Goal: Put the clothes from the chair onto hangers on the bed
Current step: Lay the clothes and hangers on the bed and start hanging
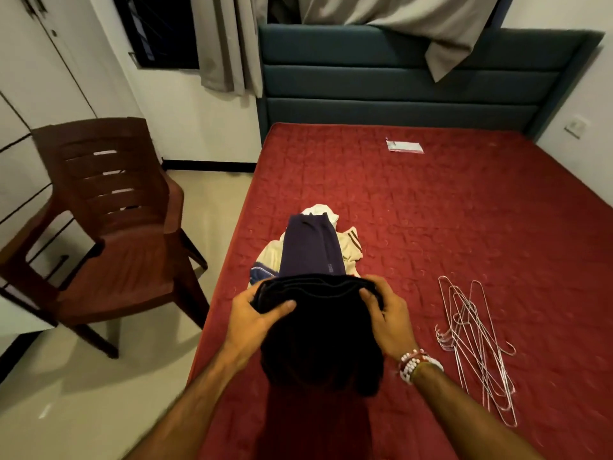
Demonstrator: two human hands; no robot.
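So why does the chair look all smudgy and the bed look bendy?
In the head view the chair is smeared, likely by camera motion; the wide lens bows the bed edges; dim warm light leaves the black clothes nearly featureless; the hangers look sharper.

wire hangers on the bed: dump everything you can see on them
The wire hangers are a loose bundle of thin, silvery, metal-looking frames, overlapping and tangled, so the count is unclear. They lie flat on the red quilted bed, hooks splayed to both sides, with no clothes on them. Only the mattress touches them. The left hand and right hand grip a black garment, apart from them.
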